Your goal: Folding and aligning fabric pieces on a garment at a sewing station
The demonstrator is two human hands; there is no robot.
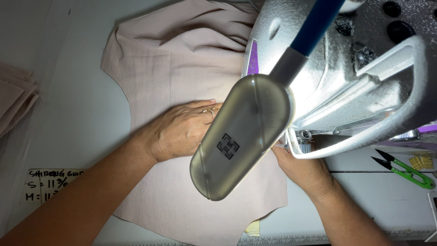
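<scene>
item: pale pink fabric [182,59], one large cut piece with curved edges, spread over the white table [77,109] from the far middle to the near edge; far portion bunched in folds against the machine, near portion flat.

item: left hand [182,130], palm down on the fabric at the middle of the view, fingers extended and close together, pressing the cloth flat rather than gripping it; a thin ring shows on one finger. fingertips run under the lamp head and are hidden there.

item: right hand [302,168], to the right of the lamp, near the base of the machine, resting at the right edge of the fabric. its fingers are covered by the lamp and the machine; whether they pinch the cloth or lie open cannot be told.

item: sewing machine [359,77], silver-grey metal, filling the far right; needle area hidden.

item: lamp head [241,136], oblong, translucent grey, on a blue stalk, hanging over the middle of the fabric between the two hands.

item: thread snips [405,169], green handles, black blades, on the table right of the right hand, well apart from it.

item: stack of pink fabric pieces [13,100], at the left edge.

item: handwritten label [50,184], near left on the table.
</scene>
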